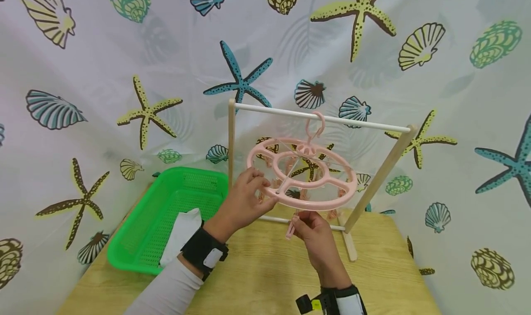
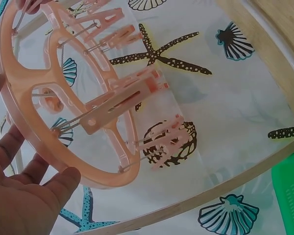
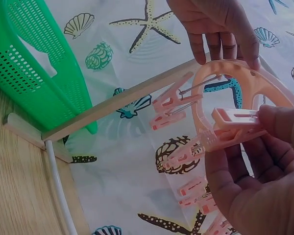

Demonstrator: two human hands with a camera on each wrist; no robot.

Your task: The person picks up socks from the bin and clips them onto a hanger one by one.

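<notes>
A round pink clip hanger hangs by its hook from a rack's white top bar. My left hand grips the ring's near left rim, its fingers spread along the edge. Below the front of the ring, my right hand pinches a pink clothespin between thumb and fingers. The right wrist view shows this clothespin close up, with the thumb on one side of it. More pink clothespins dangle from the ring on short links.
The rack's wooden post stands to the right of the hanger. At the left, a green basket with perforated walls holds a folded white cloth. Everything rests on a wooden table before a curtain with shell and starfish prints.
</notes>
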